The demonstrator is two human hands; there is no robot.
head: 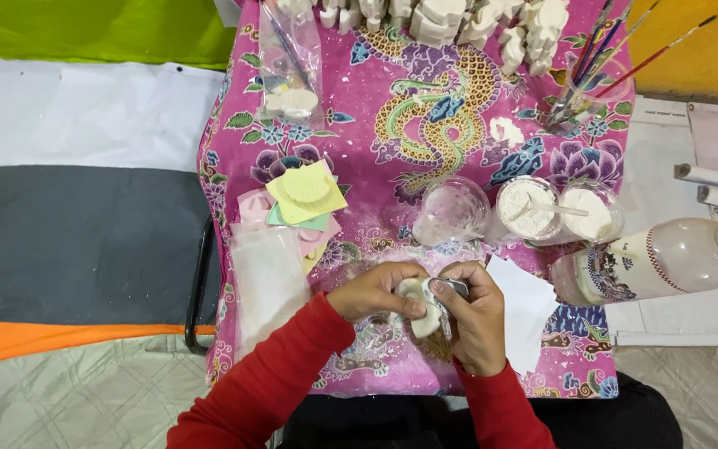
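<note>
Red sleeves lead up to two hands meeting over a pink dragon-print cloth (459, 125). A small white plaster figure (422, 309) is pinched in the left hand (373, 291), low in the middle of the cloth. A thin metal tool (452, 288) is gripped by the closed right hand (477, 320) against the figure. Just beyond, an empty clear cup (452, 211) and two cups of white powder (552, 211) are seen.

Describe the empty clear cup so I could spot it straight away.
On the pink dragon-patterned tablecloth, find the row of three round clear plastic cups above the hands. The empty clear cup is the leftmost; its two neighbours hold white powder.
</note>
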